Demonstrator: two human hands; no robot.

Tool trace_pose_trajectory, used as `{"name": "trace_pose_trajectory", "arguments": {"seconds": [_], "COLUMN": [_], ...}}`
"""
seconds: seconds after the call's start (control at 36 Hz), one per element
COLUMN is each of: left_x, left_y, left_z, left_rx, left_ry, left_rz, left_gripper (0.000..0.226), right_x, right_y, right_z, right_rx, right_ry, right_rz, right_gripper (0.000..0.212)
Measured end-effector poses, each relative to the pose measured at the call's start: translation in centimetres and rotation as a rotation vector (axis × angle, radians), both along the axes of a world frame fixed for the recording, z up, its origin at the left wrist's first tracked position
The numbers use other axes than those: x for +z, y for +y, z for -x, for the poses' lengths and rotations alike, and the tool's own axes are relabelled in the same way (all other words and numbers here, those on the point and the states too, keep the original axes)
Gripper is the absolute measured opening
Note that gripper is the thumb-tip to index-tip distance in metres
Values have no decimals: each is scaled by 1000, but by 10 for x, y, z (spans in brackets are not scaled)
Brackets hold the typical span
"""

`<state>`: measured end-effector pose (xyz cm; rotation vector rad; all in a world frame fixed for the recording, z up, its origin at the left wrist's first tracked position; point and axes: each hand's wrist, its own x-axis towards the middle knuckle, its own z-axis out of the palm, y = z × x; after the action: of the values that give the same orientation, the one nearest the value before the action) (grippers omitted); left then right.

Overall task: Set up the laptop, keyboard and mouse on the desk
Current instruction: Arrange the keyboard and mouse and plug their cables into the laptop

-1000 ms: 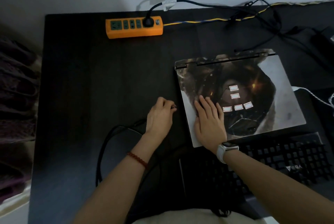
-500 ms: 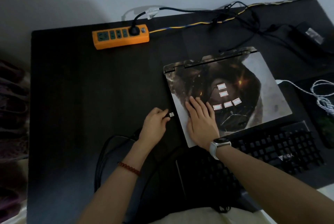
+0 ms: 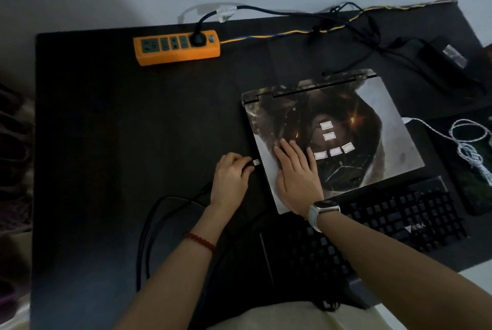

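A closed laptop with a dark printed skin and several white stickers lies right of centre on the black desk. My right hand rests flat on the lid's near left corner, fingers spread. My left hand pinches a USB plug, its metal tip just short of the laptop's left edge. The plug's black cable loops back toward me. A black keyboard lies in front of the laptop, partly under my right forearm. No mouse is clearly visible.
An orange power strip with one black plug sits at the back. Black cables and a power brick run along the back right. A coiled white cable lies right of the laptop on a dark mat.
My left hand has drawn slightly back from the laptop's side, so the USB plug's metal tip now shows. The camera has shifted, and my right hand stays on the lid.
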<state>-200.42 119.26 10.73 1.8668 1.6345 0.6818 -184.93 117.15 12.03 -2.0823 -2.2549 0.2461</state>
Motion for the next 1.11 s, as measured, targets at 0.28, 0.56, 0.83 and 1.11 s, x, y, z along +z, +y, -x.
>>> {"name": "trace_pose_trajectory", "arguments": {"seconds": [0.28,0.56,0.83,1.11], "left_x": [0,3,2,3], "left_y": [0,2,0,2], "left_z": [-3,-3,-6,-7], "left_rx": [36,-8,-5,-18], "left_ry": [-30,10,53,73], "left_rz": [-10,-25,-25,-32], "left_gripper": [24,22,22,21], "right_x": [4,7,5,5], "right_y": [0,0,0,1], "right_z": [3,5,4,5], "right_rx": [-4,-6,11,9], "right_ry": [-7,-25,-59,-68], "right_rz": [-26,9,36,44], "right_gripper": [49,50,52,52]}}
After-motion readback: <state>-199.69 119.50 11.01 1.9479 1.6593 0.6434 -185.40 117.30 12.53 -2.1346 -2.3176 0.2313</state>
